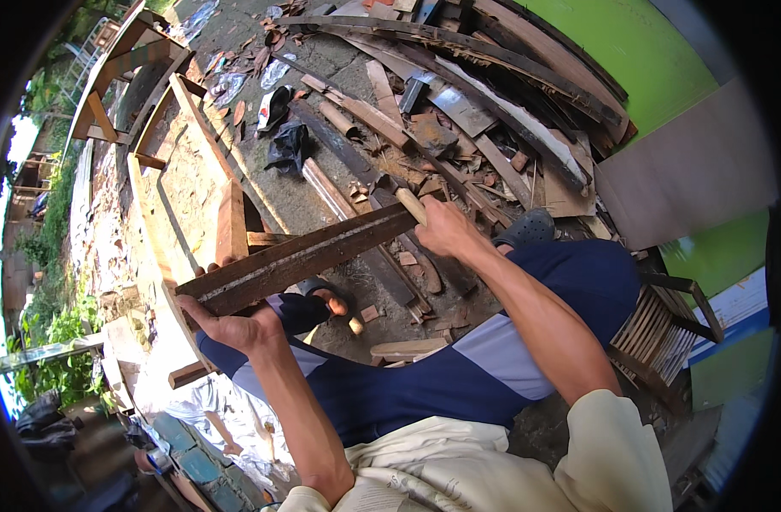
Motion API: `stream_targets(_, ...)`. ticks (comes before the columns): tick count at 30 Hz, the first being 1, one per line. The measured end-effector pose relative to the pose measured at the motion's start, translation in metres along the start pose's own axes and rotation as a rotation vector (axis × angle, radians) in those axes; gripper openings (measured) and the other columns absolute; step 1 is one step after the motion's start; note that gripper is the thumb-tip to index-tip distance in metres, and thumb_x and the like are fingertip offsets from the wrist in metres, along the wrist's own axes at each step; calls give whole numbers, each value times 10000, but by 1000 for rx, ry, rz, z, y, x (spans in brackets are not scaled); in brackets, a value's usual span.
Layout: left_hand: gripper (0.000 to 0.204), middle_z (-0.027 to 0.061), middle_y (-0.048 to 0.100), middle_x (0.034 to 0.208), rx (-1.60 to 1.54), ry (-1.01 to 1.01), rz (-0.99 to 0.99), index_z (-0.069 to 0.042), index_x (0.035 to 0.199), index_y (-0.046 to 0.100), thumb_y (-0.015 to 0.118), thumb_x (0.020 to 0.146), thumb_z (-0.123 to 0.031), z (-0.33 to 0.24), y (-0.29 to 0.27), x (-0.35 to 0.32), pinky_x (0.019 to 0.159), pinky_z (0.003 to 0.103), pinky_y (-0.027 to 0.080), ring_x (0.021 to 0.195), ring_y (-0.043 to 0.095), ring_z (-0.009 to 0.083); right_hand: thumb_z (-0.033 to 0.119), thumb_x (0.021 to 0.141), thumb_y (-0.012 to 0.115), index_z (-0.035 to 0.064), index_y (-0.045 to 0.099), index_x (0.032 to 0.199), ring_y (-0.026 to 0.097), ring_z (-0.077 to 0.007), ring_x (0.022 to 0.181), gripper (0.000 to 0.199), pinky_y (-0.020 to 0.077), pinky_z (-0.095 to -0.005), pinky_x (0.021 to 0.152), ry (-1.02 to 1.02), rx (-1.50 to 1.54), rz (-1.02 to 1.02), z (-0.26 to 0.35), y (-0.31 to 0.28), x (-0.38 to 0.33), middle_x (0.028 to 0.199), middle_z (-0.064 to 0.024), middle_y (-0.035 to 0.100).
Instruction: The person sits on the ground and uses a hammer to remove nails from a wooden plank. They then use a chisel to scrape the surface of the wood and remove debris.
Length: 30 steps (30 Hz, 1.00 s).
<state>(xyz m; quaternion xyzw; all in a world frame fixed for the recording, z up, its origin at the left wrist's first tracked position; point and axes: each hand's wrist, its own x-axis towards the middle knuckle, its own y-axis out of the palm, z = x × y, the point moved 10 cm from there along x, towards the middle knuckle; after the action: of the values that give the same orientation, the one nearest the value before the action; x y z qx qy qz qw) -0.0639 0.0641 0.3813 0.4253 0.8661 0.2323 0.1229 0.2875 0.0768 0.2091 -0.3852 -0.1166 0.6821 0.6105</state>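
Forearms: both are bare below pale sleeves; the left rises steeply from the lower edge, while the right reaches up and leftward from the right sleeve [617, 452], its elbow out wide over the thigh.
Legs: dark blue trousers [365, 392] with grey panels, knees spread to either side beneath the arms.
Left hand: the hand [241, 331] is closed around one end of the plank [297, 260], palm below and turned up, thumb toward the left end, fingertips showing past the far edge.
Right hand: the hand [448, 229] is curled in a fist around a pale wooden handle [411, 205]; whether it also touches the plank cannot be told.
Plank's long axis: slanting from lower left to upper right, across the front of the body, a whitish streak running lengthwise along the dark face.
Plank's place: held above the ground between the hands, its left end in the left hand, its right end just beside the right fist and the handle.
Handle's direction: pointing up and left from the fist, a dark head [384, 184] at its far end.
Left side, beyond the plank: a light wooden frame [228, 213].
Farther ground: a black plastic bag [288, 147], then a heap of old boards [493, 64].
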Motion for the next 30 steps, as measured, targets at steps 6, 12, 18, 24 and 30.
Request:
stream_targets(6,610,134,648,1042,-11,-55,-124,-33,1147,578,556,945,-609,-30,-31,-11,1000,592,493,1038,647,341,263,831,719,-26,568,1310,677,-422,984,580,522,-479,872,4,40,-101,-7,-39,-40,1024,-295,689)
stream_targets(12,650,191,670,1144,-106,-264,-64,14,1172,635,567,939,-588,-40,-53,-12,1043,585,451,1111,625,353,478,773,832,-44,586,1246,699,-220,764,746,536,-342,703,88,135,-243,-21,-75,-55,886,-167,720)
stream_targets(18,634,199,672,1099,-137,-281,-87,27,1159,628,584,929,-562,-62,-59,-16,1073,594,429,1122,616,346,564,721,855,-64,573,1221,685,-205,717,851,538,-342,686,217,339,-339,-27,-117,-65,871,-154,713)
stream_targets(24,612,186,673,1074,-233,-275,53,35,1145,628,591,935,-539,-70,-45,-18,1111,588,398,1112,618,346,470,774,851,-111,517,1311,584,-103,568,858,455,-254,504,177,414,-425,-29,-134,-68,832,-109,699)
stream_targets(30,604,163,680,1111,-186,-294,-15,7,1176,638,585,944,-548,-76,-49,-23,1102,583,398,1141,608,342,350,822,829,-116,554,1253,543,-83,508,692,425,-250,459,144,448,-477,-43,-140,-65,806,-92,689)
